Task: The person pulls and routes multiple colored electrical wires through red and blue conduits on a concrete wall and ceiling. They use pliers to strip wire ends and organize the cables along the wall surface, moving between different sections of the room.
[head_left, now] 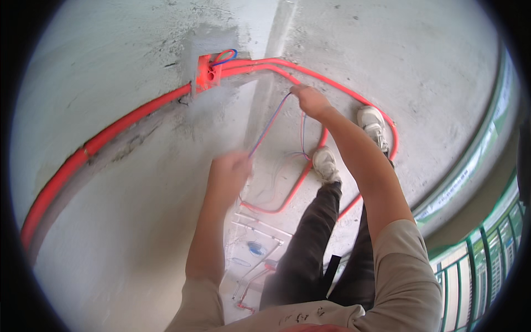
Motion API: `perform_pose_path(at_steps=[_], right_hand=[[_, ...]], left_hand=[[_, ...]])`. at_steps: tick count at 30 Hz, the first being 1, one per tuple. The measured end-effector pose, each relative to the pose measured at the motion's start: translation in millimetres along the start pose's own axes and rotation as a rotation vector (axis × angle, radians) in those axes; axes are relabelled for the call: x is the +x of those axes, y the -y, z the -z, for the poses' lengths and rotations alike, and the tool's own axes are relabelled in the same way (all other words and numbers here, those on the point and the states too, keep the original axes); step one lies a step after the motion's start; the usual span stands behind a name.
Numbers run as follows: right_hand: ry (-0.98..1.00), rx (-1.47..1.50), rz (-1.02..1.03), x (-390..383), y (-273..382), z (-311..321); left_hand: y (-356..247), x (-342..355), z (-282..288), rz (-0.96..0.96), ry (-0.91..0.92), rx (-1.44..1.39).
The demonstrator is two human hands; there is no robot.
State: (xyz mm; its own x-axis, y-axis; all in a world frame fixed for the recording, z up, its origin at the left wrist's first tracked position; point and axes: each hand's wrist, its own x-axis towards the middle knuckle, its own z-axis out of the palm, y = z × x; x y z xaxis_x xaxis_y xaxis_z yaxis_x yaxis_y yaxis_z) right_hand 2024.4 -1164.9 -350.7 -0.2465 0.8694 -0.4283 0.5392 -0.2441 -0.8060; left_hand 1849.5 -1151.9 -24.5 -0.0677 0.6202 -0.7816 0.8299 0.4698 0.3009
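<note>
Thin red and blue electrical wires (270,123) run taut between my two hands. My right hand (311,101) is closed on their upper end, right beside a red conduit (271,67). Lower and to the left, my left hand (232,169) is smeared by motion, but the wires run into its grip. More of the wire hangs below my right hand, down to the floor. A red junction box (208,73) is set in the wall, with a loop of red and blue wire (225,56) sticking out of it.
A thick red conduit (113,122) runs along the wall to the left of the box. Further conduit loops over the concrete floor around my shoes (326,164). Pipes (260,228) and a blue coil (255,248) lie near my legs. Green railing (480,260) stands at right.
</note>
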Motion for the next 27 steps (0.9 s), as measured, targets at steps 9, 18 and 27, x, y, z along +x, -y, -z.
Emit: perform_pose_path(at_steps=[9,18,27], right_hand=[[-0.280,0.027,-0.112,151.5,-127.2,-81.8],[-0.207,-0.022,-0.084,37.9,-28.7,-36.7],[-0.213,-0.231,0.194,-185.3,285.0,267.4]], left_hand=[[-52.7,-203.8,126.7,0.018,-0.461,-0.084],[-83.5,-198.3,126.4,-0.033,-0.965,0.566],[-93.3,-249.0,163.9,-0.131,-0.539,0.147]])
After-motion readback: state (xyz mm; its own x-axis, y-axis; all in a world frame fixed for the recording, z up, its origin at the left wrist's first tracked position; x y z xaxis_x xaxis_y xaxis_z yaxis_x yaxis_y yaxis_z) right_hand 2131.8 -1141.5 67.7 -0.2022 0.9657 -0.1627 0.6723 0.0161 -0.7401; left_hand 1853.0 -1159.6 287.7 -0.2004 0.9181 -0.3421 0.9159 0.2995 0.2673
